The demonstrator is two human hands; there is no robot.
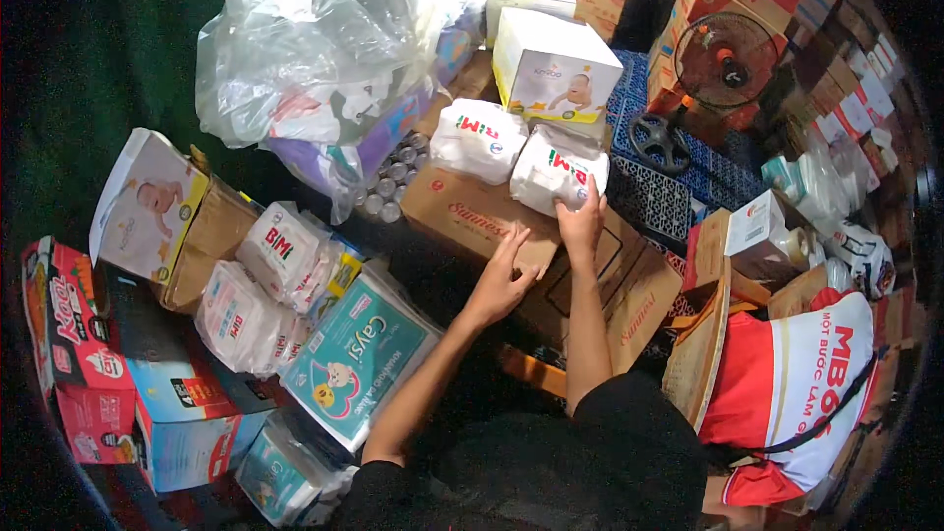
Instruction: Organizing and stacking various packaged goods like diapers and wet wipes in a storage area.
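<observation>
Two white plastic-wrapped packs with red and green lettering lie side by side on a long brown cardboard carton. My right hand [581, 228] is at the near edge of the right-hand pack [551, 172], its thumb and fingers around the near right corner. To its left sits the other white pack [479, 141], untouched by either hand. My left hand [503, 280] lies with fingers stretched out against the near right end of the carton [462, 211], holding nothing. Behind the packs stands a white and yellow box [556, 69] with a baby picture.
At the left are more white packs [285, 254], a teal pack [356, 359] and a blue carton [192, 423]. A big clear plastic bag [315, 39] and several cans [391, 182] stand behind. A fan [728, 64] and a red-and-white shirt [787, 383] are at the right.
</observation>
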